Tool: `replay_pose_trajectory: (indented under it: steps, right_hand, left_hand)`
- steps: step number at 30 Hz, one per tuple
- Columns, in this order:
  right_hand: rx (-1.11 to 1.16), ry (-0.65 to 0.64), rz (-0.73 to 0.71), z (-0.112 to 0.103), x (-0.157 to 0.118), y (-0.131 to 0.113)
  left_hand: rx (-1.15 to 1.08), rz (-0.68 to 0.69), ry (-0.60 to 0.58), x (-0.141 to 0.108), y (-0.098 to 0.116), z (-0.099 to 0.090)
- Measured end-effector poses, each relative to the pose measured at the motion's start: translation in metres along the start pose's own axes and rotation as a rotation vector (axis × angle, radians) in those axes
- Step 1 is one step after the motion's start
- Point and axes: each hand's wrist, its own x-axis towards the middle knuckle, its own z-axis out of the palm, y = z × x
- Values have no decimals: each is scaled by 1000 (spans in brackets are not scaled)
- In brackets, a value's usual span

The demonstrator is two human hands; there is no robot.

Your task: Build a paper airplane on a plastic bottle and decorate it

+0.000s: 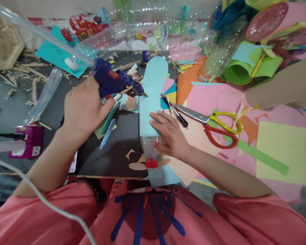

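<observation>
My left hand is closed round the handle of a dark blue hot glue gun. A long clear glue stick sticks out of its back end. The gun's nozzle points right, at the left edge of a light blue paper strip with a rounded far end. This paper lies on a clear plastic bottle, whose red cap faces me. My right hand grips the bottle from the right, fingers over the paper and thumb near the shoulder. Whether the nozzle touches the paper I cannot tell.
Scissors with yellow and red handles and a black pen lie to the right, among pink paper sheets. Markers lie left of the bottle. Clear bottles fill the back. A white cable crosses my left side near a purple box.
</observation>
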Motion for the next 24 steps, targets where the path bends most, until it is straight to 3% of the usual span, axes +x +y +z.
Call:
replay_pose_trajectory:
  steps: [4,10,12,15,17,19,22,24]
  right_hand:
    - [-2,-10,-2,-1,0,0]
    - [-10,14,-19,0,1,0]
    - [-13,12,-15,0,1,0]
    - [-17,6,-14,0,2,0]
    - [-12,0,-14,0,2,0]
    - [-2,-2,-12,0,2,0]
    - [15,1,-11,0,1,0]
    - [20,3,-5,0,0,1]
  left_hand:
    - [57,-128,-47,2,2,-6]
    - [23,-371,91,10,-25,-18]
    - [57,-488,47,14,-36,-19]
    - [125,-612,-121,18,-47,-17]
    - [175,-613,-242,16,-51,-16]
    - [227,-599,-259,13,-51,-14]
    - [168,-487,-81,14,-45,-5]
    - [-32,-250,-15,24,-33,7]
